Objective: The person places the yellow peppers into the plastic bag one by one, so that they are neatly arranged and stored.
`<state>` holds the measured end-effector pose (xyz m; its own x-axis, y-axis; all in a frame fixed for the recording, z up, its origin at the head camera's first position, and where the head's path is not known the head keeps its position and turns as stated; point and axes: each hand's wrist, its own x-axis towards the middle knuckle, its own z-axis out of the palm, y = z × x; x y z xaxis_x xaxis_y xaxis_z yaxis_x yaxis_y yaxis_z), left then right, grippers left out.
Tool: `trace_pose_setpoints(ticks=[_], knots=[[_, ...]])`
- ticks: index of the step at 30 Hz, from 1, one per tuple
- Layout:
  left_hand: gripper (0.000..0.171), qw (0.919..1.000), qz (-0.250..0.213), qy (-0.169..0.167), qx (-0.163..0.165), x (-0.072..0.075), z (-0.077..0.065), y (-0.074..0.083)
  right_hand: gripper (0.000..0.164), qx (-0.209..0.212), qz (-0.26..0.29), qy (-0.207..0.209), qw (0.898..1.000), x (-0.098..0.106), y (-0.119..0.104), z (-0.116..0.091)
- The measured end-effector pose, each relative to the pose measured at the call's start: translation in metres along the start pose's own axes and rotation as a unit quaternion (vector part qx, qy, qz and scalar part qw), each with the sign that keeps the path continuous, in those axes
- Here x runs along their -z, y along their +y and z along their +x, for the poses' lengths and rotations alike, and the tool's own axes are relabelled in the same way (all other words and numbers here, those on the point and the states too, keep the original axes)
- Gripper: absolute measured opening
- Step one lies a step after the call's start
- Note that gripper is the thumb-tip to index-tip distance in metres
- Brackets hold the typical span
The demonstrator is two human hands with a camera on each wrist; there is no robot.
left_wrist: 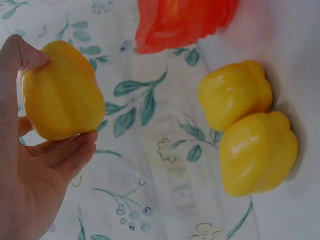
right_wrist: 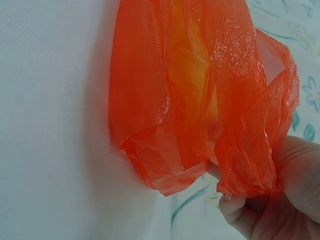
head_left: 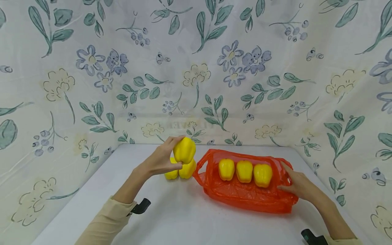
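My left hand (head_left: 161,156) holds up a yellow bell pepper (head_left: 184,150), thumb on one side and fingers on the other. Behind and below it, two more yellow bell peppers (left_wrist: 257,152) stand side by side on the table. A red plastic bag (head_left: 245,200) lies spread to the right, with three yellow bell peppers (head_left: 244,171) in a row in its opening. At the bag's right end, my right hand (head_left: 298,185) grips the bunched plastic. Through the film in the right wrist view, a pepper (right_wrist: 192,75) shows as a yellow-orange shape.
The white table (head_left: 171,217) ends at the back against a hanging floral cloth (head_left: 196,68), which also runs along both sides. One loop handle (head_left: 202,166) of the bag points left, close to the two standing peppers. Dark wrist devices (head_left: 141,206) sit at both sleeves.
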<state>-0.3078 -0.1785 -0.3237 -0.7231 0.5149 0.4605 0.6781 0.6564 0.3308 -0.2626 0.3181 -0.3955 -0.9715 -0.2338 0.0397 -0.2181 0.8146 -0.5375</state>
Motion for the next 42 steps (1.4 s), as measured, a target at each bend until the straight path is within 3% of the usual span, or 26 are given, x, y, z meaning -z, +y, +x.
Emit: trace_pose_setpoints(ticks=[8,23,32,42], knots=[[0.088,0.999,-0.004,-0.041,-0.017,-0.016,0.023,0.023,0.1,-0.006,0.003,-0.001,1.0,0.0,0.001,0.001],[0.083,0.9912,-0.028,-0.103,-0.079,-0.059,0.057,0.061,0.099,0.011,-0.01,0.011,1.0,0.001,0.002,0.001],[0.082,0.9841,-0.024,-0.163,-0.068,-0.086,0.071,0.076,0.101,0.006,-0.01,0.012,1.0,0.0,0.002,0.0],[0.084,0.9736,0.009,-0.211,-0.085,-0.12,0.082,0.091,0.1,0.003,-0.018,0.01,1.0,0.0,0.003,0.002]])
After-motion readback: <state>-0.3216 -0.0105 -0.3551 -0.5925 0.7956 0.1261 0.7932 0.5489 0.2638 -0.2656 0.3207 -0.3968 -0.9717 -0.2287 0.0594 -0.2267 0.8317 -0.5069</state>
